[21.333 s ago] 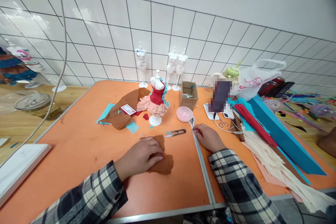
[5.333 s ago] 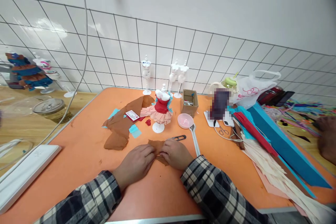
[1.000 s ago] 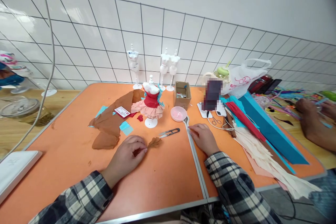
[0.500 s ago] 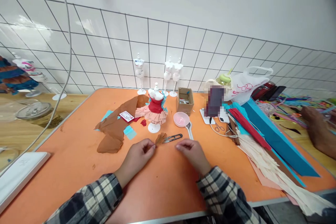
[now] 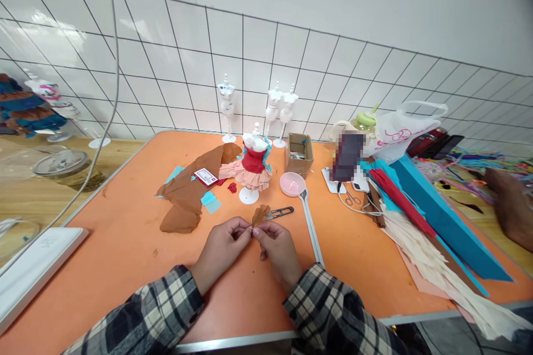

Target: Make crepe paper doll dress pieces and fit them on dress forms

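My left hand [image 5: 222,249] and my right hand [image 5: 278,249] meet above the orange table [image 5: 125,233], both pinching a small gathered piece of brown crepe paper [image 5: 260,214]. The paper fans upward from the fingertips. Just behind it lie black thread snips [image 5: 280,212]. Farther back stands a small white mannequin in a red and pink paper dress [image 5: 252,166]. A larger brown paper sheet [image 5: 187,194] lies to the left, with a small card [image 5: 207,177] on it.
A pink dish [image 5: 292,183], a small cardboard box [image 5: 299,154], three bare mini mannequins [image 5: 275,113], a propped phone [image 5: 347,158] and stacked blue, red and cream paper strips [image 5: 420,216] fill the right. Another person's hand [image 5: 510,205] rests at far right. A white device [image 5: 33,266] sits left.
My right hand came from the table seam to join my left hand on the brown paper piece, which is now lifted and pinched between both hands.
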A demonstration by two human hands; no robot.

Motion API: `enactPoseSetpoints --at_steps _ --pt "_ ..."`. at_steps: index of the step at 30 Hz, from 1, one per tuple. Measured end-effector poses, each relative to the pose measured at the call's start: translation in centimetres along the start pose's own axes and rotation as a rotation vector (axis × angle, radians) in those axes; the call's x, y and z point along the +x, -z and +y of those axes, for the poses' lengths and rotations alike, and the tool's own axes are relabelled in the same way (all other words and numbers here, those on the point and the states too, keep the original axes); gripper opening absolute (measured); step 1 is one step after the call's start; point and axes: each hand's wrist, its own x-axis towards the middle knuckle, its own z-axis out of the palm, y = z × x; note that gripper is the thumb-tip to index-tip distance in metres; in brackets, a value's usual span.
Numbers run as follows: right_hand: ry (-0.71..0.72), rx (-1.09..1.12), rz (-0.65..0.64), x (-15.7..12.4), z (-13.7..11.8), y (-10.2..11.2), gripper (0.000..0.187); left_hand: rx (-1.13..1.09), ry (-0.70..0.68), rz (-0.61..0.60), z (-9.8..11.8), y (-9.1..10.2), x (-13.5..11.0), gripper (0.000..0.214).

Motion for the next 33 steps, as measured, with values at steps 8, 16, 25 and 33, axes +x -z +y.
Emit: enactPoseSetpoints --at_steps 8,16,25,33 --pt "0.016 -0.015 0.007 0.0 0.4 -0.1 0.025 0.041 -0.045 -0.021 0.0 0.0 -0.6 0.019" --pt "0.0 -0.035 0.037 0.1 0.7 0.0 0.025 0.138 -0.131 -0.048 1.0 0.6 -0.7 0.021" --pt "0.01 -0.06 0.018 -0.1 0.9 0.1 0.026 0.217 -0.136 -0.066 1.2 1.2 -0.5 0.02" --pt "0.0 -0.021 -0.092 -0.3 0.4 0.5 0.029 0.073 -0.169 0.024 0.8 1.0 -0.2 0.021"
